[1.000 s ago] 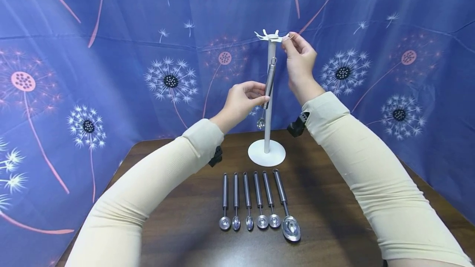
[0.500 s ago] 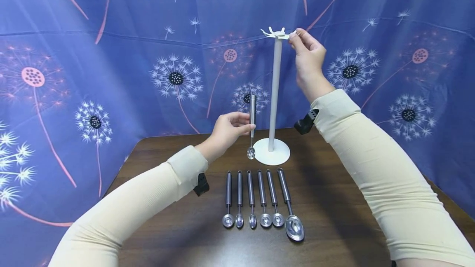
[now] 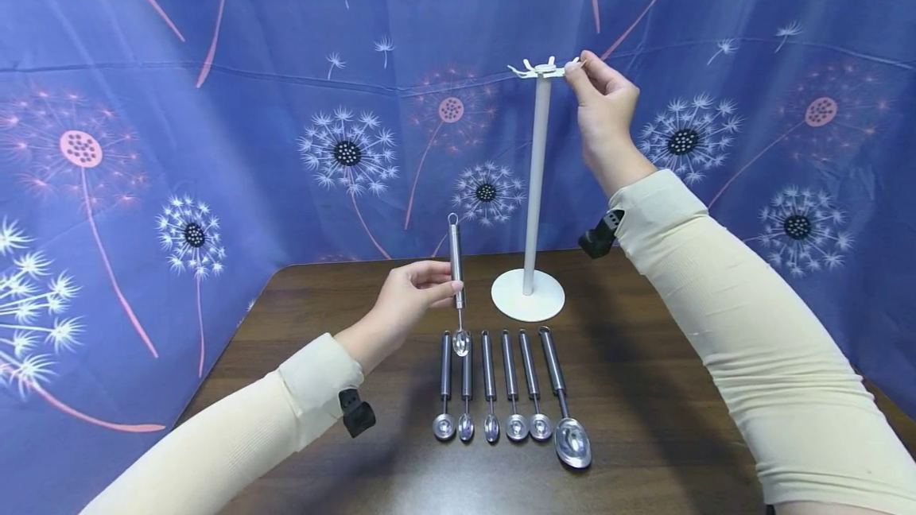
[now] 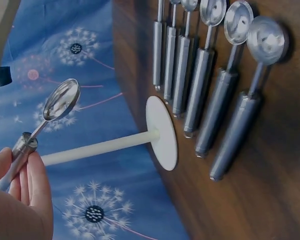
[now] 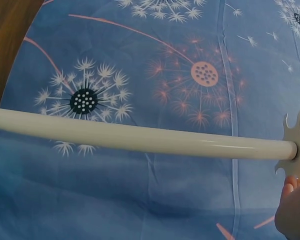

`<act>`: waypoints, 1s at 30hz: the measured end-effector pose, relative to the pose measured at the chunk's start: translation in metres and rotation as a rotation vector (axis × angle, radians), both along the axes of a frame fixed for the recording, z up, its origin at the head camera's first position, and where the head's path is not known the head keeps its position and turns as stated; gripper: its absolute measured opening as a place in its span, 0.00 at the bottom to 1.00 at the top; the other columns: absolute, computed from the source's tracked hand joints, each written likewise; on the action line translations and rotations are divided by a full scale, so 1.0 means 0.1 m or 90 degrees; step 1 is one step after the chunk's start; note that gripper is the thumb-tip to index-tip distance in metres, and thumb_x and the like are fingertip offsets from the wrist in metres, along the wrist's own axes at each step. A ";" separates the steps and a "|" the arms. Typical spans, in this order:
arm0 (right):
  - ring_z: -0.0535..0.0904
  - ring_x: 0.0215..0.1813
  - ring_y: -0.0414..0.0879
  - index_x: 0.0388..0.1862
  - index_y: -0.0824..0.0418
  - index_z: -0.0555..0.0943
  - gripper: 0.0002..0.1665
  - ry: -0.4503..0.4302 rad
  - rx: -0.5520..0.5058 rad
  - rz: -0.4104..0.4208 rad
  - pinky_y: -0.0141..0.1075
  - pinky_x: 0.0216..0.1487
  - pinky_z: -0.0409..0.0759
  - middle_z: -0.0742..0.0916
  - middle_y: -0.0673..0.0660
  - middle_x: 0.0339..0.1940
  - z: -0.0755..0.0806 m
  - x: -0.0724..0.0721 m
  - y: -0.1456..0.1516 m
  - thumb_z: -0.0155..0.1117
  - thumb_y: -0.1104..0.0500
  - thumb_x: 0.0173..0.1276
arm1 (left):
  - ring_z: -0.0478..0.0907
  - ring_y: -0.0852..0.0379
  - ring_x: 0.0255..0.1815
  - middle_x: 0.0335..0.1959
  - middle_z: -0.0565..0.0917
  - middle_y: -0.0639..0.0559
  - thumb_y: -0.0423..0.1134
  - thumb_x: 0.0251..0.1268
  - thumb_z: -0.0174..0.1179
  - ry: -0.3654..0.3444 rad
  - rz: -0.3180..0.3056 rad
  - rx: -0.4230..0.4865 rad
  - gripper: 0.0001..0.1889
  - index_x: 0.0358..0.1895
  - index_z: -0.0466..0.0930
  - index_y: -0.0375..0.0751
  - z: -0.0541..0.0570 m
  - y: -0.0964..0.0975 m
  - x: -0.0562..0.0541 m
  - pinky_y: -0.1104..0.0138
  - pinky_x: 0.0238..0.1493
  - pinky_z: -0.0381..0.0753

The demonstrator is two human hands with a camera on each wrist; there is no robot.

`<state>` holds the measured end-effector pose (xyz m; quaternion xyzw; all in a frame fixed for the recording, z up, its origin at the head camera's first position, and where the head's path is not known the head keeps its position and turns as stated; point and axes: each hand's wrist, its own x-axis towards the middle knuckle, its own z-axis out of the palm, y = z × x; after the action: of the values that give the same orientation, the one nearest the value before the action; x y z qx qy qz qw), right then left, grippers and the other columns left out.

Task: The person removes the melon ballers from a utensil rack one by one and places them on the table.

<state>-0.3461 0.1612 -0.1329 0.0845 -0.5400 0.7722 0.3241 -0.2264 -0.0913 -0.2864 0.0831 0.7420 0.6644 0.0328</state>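
My left hand [image 3: 402, 302] pinches a small steel spoon [image 3: 456, 251] by its handle, ring end up and bowl down. The spoon hangs in front of the row of metal utensils, left of the white stand [image 3: 537, 181]. In the left wrist view, thumb and fingers close on the handle of that spoon [image 4: 62, 100], whose oval bowl shows. My right hand [image 3: 608, 106] pinches one arm of the hooked white top [image 3: 544, 68] of the stand. Only part of the right hand [image 5: 296, 207] shows in the right wrist view, beside the hooked top.
Several steel-handled utensils lie side by side on the brown table [image 3: 322, 308], including a large spoon [image 3: 572, 443] at the right end. The stand's round base [image 3: 528, 307] sits behind them. A blue dandelion-print curtain [image 3: 286, 22] hangs behind the table.
My left hand has brought the spoon down and to the left, away from the stand's pole, toward the row. The right hand has stayed at the hooked top.
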 end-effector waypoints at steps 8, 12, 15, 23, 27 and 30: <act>0.79 0.55 0.41 0.61 0.67 0.77 0.26 -0.018 0.026 -0.008 0.20 0.60 0.76 0.82 0.62 0.60 0.01 0.03 0.03 0.67 0.64 0.64 | 0.83 0.62 0.33 0.35 0.85 0.48 0.25 0.60 0.63 -0.050 0.026 0.035 0.17 0.53 0.78 0.27 -0.11 -0.13 0.08 0.60 0.48 0.88; 0.79 0.57 0.41 0.62 0.66 0.77 0.26 -0.031 0.032 -0.006 0.20 0.60 0.75 0.82 0.60 0.61 0.01 0.04 0.03 0.67 0.63 0.64 | 0.83 0.62 0.33 0.34 0.85 0.49 0.25 0.60 0.63 -0.067 0.031 0.043 0.17 0.52 0.78 0.26 -0.17 -0.17 0.11 0.60 0.48 0.88; 0.79 0.56 0.41 0.62 0.66 0.76 0.27 -0.036 0.030 0.001 0.20 0.60 0.75 0.82 0.60 0.61 0.01 0.03 0.03 0.67 0.62 0.64 | 0.84 0.62 0.32 0.33 0.85 0.49 0.25 0.60 0.63 -0.076 0.033 0.048 0.17 0.52 0.77 0.25 -0.21 -0.19 0.13 0.60 0.48 0.88; 0.82 0.44 0.38 0.61 0.66 0.77 0.26 -0.035 -0.001 0.017 0.23 0.57 0.79 0.85 0.58 0.54 0.00 0.02 0.02 0.68 0.64 0.64 | 0.83 0.62 0.31 0.32 0.85 0.49 0.24 0.60 0.62 -0.083 0.035 0.048 0.17 0.53 0.75 0.23 -0.32 -0.25 0.16 0.60 0.47 0.89; 0.82 0.44 0.38 0.62 0.67 0.76 0.27 -0.026 -0.002 0.018 0.23 0.58 0.78 0.84 0.59 0.56 -0.01 0.02 0.02 0.67 0.63 0.64 | 0.83 0.62 0.30 0.31 0.84 0.49 0.24 0.60 0.62 -0.097 0.042 0.041 0.16 0.52 0.76 0.22 -0.39 -0.27 0.17 0.63 0.43 0.89; 0.82 0.43 0.38 0.63 0.68 0.75 0.27 -0.014 -0.012 0.017 0.24 0.58 0.79 0.85 0.56 0.48 -0.01 0.02 0.03 0.67 0.64 0.64 | 0.83 0.62 0.29 0.31 0.84 0.49 0.24 0.60 0.62 -0.107 0.042 0.037 0.16 0.51 0.76 0.22 -0.44 -0.27 0.17 0.63 0.42 0.89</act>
<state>-0.3438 0.1638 -0.1344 0.0801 -0.5351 0.7825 0.3083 -0.2092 -0.1187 -0.3307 0.0034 0.7192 0.6911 0.0710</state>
